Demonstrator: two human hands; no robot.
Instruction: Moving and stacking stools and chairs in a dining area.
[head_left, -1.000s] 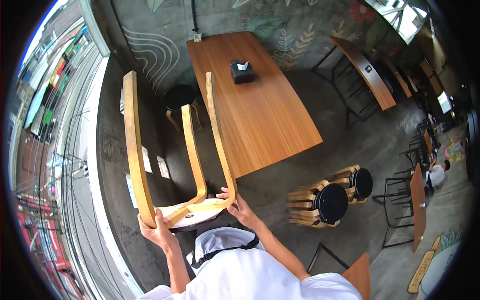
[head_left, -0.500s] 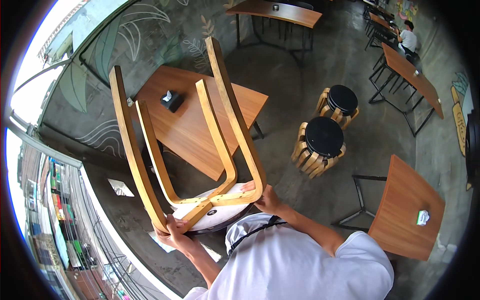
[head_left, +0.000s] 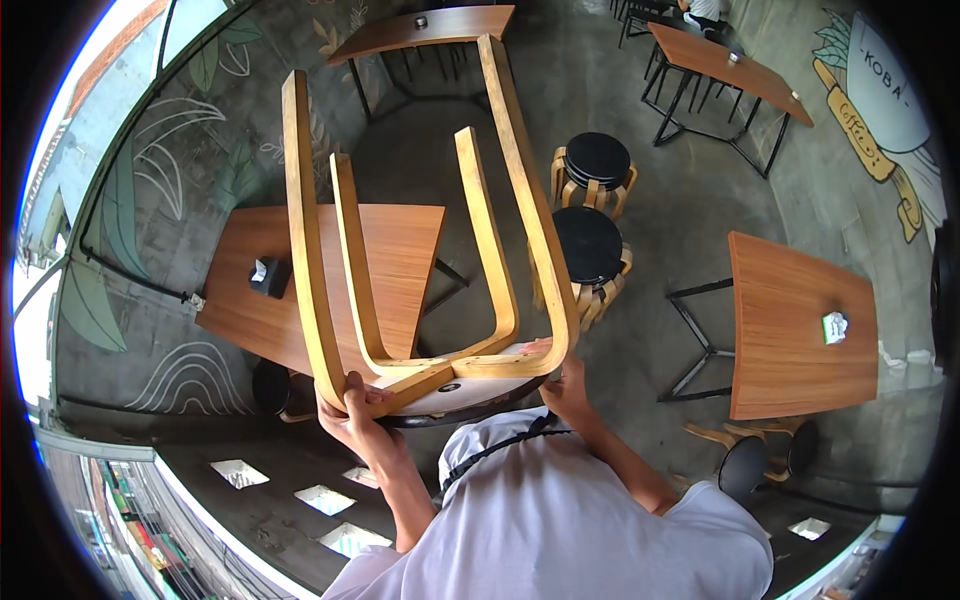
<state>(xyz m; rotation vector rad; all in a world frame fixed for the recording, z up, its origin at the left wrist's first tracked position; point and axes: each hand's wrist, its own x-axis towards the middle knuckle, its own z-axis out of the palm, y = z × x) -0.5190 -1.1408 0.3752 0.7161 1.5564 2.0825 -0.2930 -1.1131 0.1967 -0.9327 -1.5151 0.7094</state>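
An upturned stool [head_left: 432,385] is held in front of my waist, its bent wooden legs pointing up and away from me. Its round seat has a pale underside and a dark rim. On the left, my left hand [head_left: 352,412] is closed round the seat edge and the base of one leg. My right hand [head_left: 562,385] grips the opposite side by another leg's bend, some fingers lying on the pale underside. Behind the legs is a wooden table [head_left: 400,240] bearing a black tissue box [head_left: 270,277].
Two stacks of black-topped stools, one nearer [head_left: 588,245] and one farther [head_left: 597,160], stand ahead right. At right is another wooden table [head_left: 790,290] with a tissue pack [head_left: 835,327]; tipped stools [head_left: 745,465] lie below it. More tables [head_left: 425,30] stand farther off; a person [head_left: 703,10] sits far right.
My view has swung rightward, so the room's tables and stool stacks appear farther left. The upturned stool stays in both my hands and stands more upright in the picture.
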